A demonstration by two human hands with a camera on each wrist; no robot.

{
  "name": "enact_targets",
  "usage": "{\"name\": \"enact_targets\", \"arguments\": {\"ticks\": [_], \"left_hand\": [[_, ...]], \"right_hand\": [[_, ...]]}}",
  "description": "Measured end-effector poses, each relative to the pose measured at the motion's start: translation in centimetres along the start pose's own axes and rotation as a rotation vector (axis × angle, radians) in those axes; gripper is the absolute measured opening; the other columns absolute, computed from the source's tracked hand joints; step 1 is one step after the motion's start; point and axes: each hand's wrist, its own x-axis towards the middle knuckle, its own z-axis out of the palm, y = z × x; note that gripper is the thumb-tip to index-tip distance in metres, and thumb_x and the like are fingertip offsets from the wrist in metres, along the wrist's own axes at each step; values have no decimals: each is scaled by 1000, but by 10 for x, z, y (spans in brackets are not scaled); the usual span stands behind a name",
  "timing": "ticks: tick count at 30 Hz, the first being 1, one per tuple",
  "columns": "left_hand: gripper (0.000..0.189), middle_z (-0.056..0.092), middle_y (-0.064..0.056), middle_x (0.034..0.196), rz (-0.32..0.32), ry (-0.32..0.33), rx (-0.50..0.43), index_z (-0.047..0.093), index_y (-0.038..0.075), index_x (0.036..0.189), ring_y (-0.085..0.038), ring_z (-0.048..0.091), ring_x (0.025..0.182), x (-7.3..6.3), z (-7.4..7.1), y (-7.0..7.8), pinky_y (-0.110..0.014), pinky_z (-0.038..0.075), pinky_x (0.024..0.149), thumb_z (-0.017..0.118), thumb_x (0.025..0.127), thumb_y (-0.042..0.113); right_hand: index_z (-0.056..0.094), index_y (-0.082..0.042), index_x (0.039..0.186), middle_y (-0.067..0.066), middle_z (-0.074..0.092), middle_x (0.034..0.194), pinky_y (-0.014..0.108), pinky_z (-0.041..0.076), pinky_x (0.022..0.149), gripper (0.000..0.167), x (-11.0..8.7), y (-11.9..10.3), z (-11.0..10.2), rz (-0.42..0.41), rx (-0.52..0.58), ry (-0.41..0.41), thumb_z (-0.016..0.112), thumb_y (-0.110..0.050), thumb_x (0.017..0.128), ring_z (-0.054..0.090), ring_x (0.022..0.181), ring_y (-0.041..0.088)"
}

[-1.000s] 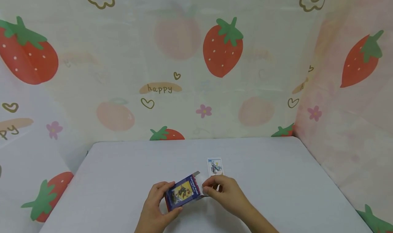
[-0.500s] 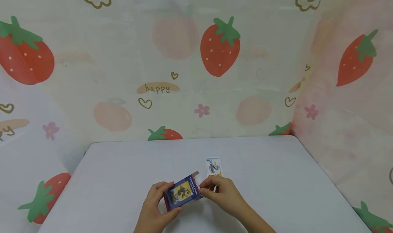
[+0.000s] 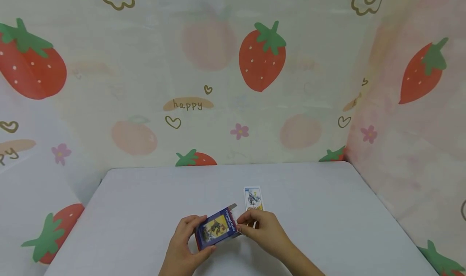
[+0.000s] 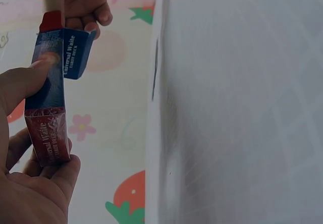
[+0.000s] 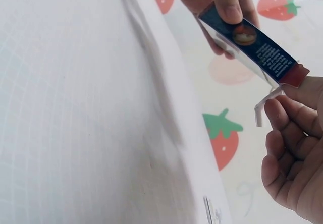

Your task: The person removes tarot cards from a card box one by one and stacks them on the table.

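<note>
I hold the blue-and-red printed cardboard tarot box [image 3: 215,228] a little above the white-clothed table [image 3: 153,211], its picture face up and its mouth towards two o'clock. My left hand [image 3: 185,240] grips it by its long narrow sides, thumb at the six o'clock edge and fingertips at the twelve, spread just as wide as the box; I judge that this steadies it without covering the mouth.

My right hand [image 3: 268,229] works at that mouth, thumb and index finger nearly together. They seem to pinch the blue, white-lined end flap [image 4: 76,53], probably to keep it under control, while my other fingers curl loosely. A small red side tab [image 4: 52,21] sticks out beside my thumb, so the end stands unfastened. What lies inside, I cannot tell.

At eleven o'clock from my right hand rests a white-bordered picture card [image 3: 253,197], partly hidden by my knuckles; whether single or stacked is unclear. Lying there, it leaves both hands for the box.
</note>
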Motion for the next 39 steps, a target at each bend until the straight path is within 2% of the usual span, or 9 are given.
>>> {"name": "enact_targets", "arguments": {"ticks": [18, 29, 39], "left_hand": [[74, 51, 5, 133, -12, -7, 11, 63, 23, 136, -16, 54, 120, 0, 0, 1, -43, 52, 105, 95, 71, 16], [72, 51, 5, 132, -22, -14, 35, 61, 26, 138, -17, 54, 120, 1, -1, 0, -46, 52, 104, 94, 74, 23], [74, 50, 7, 134, -70, -23, 43, 60, 26, 139, -16, 53, 122, 3, 0, 1, -45, 51, 106, 94, 73, 22]], "right_hand": [[76, -25, 91, -12, 68, 80, 23, 47, 58, 11, 1, 1, -3, 26, -17, 17, 81, -34, 88, 56, 71, 13], [76, -22, 93, -11, 69, 82, 22, 49, 61, 12, -1, -2, -7, -8, -17, 35, 80, -32, 89, 57, 72, 10], [75, -19, 94, -11, 72, 83, 21, 47, 57, 10, -1, -4, -10, -10, -10, 46, 79, -28, 91, 57, 68, 9]]}}
